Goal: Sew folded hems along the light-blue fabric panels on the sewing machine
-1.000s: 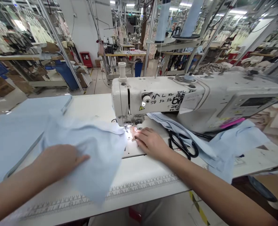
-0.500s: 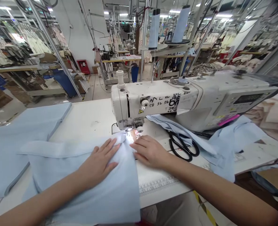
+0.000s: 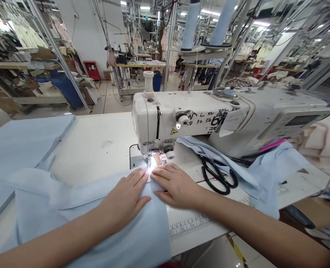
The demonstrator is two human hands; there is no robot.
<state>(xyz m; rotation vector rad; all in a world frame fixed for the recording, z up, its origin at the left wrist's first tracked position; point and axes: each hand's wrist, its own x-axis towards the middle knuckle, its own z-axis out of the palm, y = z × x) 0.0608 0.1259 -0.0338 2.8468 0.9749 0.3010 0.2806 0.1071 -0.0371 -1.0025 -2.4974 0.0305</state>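
A: Far left, pale blue folded fabric (image 3: 16,145) lies on the smooth white tabletop (image 3: 98,145), and beside it comes the loose pale blue cloth panel (image 3: 145,234), spread right up to the lit needle area!

B: And the left hand (image 3: 122,197)?

A: Palm down on that panel, fingers extended, thumb apart, just in front of the white metal sewing machine (image 3: 170,119)

B: The right hand (image 3: 178,186)?

A: Fingertips on the panel's edge, nearly meeting the left's, thumb apart, open too! Further right, black-handled scissors (image 3: 215,170) rest near crumpled pale blue fabric (image 3: 279,167)
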